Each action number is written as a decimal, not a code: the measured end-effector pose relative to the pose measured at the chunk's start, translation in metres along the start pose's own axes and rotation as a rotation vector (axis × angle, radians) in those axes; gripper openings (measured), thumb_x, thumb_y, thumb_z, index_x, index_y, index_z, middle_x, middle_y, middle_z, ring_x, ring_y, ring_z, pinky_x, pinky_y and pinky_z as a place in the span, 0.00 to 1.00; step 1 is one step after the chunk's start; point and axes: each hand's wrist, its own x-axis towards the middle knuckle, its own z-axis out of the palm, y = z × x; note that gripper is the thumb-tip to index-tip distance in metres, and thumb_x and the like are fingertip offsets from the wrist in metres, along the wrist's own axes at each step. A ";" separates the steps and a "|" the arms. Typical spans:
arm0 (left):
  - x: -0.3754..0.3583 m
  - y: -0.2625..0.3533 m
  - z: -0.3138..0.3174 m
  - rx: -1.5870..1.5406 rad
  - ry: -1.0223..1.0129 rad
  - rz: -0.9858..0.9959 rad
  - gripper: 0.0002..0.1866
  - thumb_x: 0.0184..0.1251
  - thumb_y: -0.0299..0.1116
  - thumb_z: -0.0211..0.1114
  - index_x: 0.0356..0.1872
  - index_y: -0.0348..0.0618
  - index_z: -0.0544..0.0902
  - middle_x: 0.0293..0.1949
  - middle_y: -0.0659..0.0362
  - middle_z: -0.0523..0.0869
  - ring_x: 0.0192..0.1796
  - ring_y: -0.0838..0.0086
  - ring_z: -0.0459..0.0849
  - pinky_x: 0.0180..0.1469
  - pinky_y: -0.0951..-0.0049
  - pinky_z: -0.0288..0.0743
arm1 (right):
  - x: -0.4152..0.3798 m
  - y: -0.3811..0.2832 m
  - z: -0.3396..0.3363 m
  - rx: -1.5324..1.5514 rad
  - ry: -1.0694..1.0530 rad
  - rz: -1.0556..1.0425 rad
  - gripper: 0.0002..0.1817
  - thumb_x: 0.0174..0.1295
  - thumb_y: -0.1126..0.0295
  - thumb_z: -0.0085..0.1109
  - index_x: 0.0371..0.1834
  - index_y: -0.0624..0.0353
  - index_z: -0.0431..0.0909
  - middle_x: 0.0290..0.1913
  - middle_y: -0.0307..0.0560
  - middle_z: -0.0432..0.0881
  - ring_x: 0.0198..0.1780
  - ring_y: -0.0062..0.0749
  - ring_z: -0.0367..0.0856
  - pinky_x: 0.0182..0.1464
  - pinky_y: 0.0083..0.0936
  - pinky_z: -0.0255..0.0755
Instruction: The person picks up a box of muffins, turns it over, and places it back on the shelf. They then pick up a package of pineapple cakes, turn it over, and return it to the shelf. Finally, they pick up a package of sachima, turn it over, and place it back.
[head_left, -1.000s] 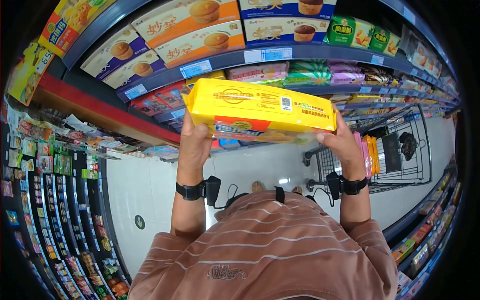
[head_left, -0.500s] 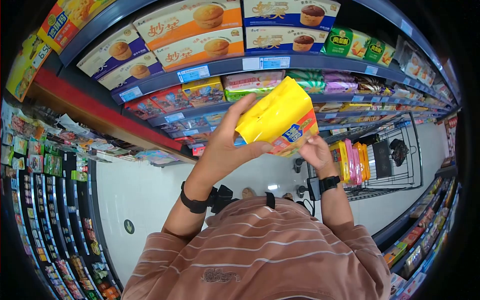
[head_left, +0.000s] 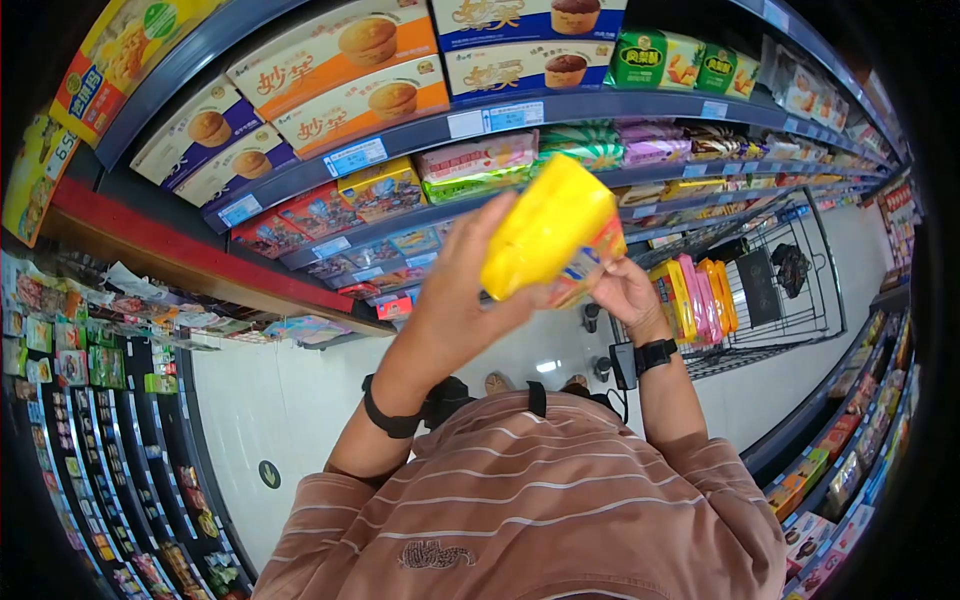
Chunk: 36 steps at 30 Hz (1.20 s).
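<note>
A yellow snack bag [head_left: 550, 225] with a red-and-blue printed side is held up between my two hands, tilted and a little blurred. My left hand [head_left: 465, 280] wraps round its left end, thumb along the lower edge. At the bag's lower right corner, the fingers of my right hand [head_left: 630, 297] pinch the printed side. Both wrists wear black bands. Behind the bag are shelves with pink and green snack packs [head_left: 480, 160].
Boxes of cupcakes [head_left: 350, 75] fill the upper shelf [head_left: 400, 145], beside green boxes [head_left: 650, 62]. To the right stands a shopping cart [head_left: 800, 270] with yellow, pink and orange packs [head_left: 695, 300] inside. More stocked shelves [head_left: 110, 440] line the lower left, across the pale floor [head_left: 270, 390].
The yellow snack bag has turned slightly in my hands, its printed side now narrower. The view has shifted a little, so the upper shelves sit further left.
</note>
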 end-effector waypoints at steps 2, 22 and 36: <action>-0.006 -0.024 -0.003 -0.038 0.090 -0.109 0.42 0.63 0.36 0.74 0.75 0.35 0.63 0.65 0.45 0.76 0.68 0.58 0.76 0.70 0.63 0.67 | -0.005 -0.014 0.010 -0.181 0.061 0.028 0.35 0.62 0.73 0.58 0.75 0.60 0.65 0.71 0.50 0.74 0.75 0.41 0.69 0.75 0.46 0.63; -0.055 -0.096 0.058 -1.350 0.090 -0.637 0.32 0.83 0.57 0.43 0.72 0.42 0.70 0.63 0.48 0.83 0.56 0.58 0.89 0.48 0.48 0.89 | 0.006 -0.097 0.155 -1.074 -0.258 -0.192 0.36 0.67 0.60 0.67 0.75 0.62 0.64 0.57 0.50 0.80 0.55 0.33 0.83 0.58 0.28 0.79; -0.021 -0.043 0.165 -1.561 -0.550 -0.709 0.37 0.80 0.58 0.49 0.75 0.38 0.64 0.61 0.32 0.80 0.47 0.49 0.91 0.44 0.48 0.90 | 0.030 -0.120 0.133 -0.697 -0.325 -0.041 0.35 0.67 0.47 0.68 0.65 0.64 0.74 0.57 0.47 0.85 0.52 0.26 0.87 0.54 0.23 0.81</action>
